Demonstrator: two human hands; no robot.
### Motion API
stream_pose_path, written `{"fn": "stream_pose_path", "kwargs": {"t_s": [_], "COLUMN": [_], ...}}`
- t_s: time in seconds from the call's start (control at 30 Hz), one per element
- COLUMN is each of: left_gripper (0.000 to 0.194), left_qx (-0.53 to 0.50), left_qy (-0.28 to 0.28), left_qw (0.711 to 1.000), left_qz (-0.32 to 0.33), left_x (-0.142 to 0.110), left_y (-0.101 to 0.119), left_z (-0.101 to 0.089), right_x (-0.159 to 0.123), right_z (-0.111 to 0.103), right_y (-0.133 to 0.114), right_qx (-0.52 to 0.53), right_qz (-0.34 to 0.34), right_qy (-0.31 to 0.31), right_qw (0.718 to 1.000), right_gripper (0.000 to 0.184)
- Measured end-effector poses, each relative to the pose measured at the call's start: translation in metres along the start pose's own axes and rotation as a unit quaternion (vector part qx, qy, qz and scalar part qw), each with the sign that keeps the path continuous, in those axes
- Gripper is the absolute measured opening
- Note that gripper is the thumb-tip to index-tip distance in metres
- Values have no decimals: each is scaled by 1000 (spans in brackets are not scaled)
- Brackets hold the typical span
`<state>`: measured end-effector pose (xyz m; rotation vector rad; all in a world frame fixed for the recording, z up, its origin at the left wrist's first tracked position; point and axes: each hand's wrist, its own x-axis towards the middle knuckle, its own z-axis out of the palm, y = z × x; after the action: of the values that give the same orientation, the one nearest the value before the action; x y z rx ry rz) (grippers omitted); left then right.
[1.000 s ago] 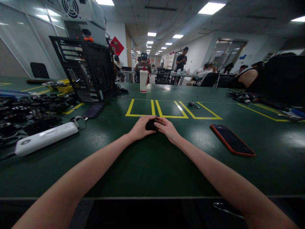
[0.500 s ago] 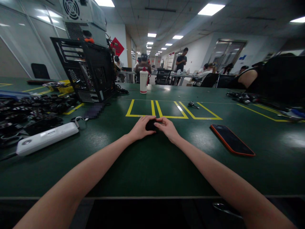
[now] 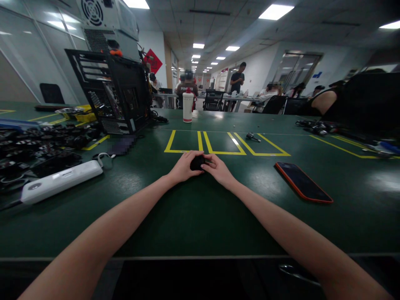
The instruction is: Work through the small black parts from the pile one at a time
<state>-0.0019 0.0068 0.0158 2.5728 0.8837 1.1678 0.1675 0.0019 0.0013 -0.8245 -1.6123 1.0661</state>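
Between my two hands, low over the green table (image 3: 200,221), is a small dark rounded object (image 3: 196,163) whose kind I cannot make out. My left hand (image 3: 184,167) curves round its left side, thumb below and fingers above. My right hand (image 3: 216,168) pinches at its right edge, thumb and fingertips close together. The fingers hide part of the object. Just beyond the hands run yellow tape outlines (image 3: 220,153), and a small dark metal part (image 3: 253,137) lies inside the right one.
An orange-edged phone (image 3: 303,182) lies at right. At left are a white power strip (image 3: 62,181), a heap of black parts (image 3: 40,146) and an open computer case (image 3: 125,91). A white bottle (image 3: 188,108) stands farther back. People sit and stand beyond the table.
My right thumb and fingertips have shifted slightly on the dark object, and a little more of it shows. Both hands stay in about the same place.
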Motion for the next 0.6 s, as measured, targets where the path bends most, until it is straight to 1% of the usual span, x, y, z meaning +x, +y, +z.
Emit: {"fn": "stream_pose_path", "kwargs": {"t_s": [0.13, 0.2, 0.3, 0.43, 0.6], "left_gripper": [59, 58, 58, 58, 58], "left_qx": [-4, -4, -4, -1, -2], "left_qy": [-7, -7, -5, -3, -1], "left_qw": [1000, 1000, 1000, 1000, 1000], "left_qz": [-10, -11, -5, -5, -6], "left_x": [0, 0, 0, 0, 0], "left_y": [1, 1, 0, -1, -1], "left_z": [0, -1, 0, 0, 1], "right_x": [2, 3, 4, 4, 1], "right_z": [1, 1, -1, -3, -3], "right_y": [-2, -2, -1, 1, -1], "right_qx": [-28, -32, -34, -25, 38], "right_qz": [-17, -12, 11, 26, 10], "right_qy": [28, 39, 48, 21, -7], "right_qw": [999, 999, 998, 999, 999], "right_gripper": [21, 23, 32, 32, 34]}}
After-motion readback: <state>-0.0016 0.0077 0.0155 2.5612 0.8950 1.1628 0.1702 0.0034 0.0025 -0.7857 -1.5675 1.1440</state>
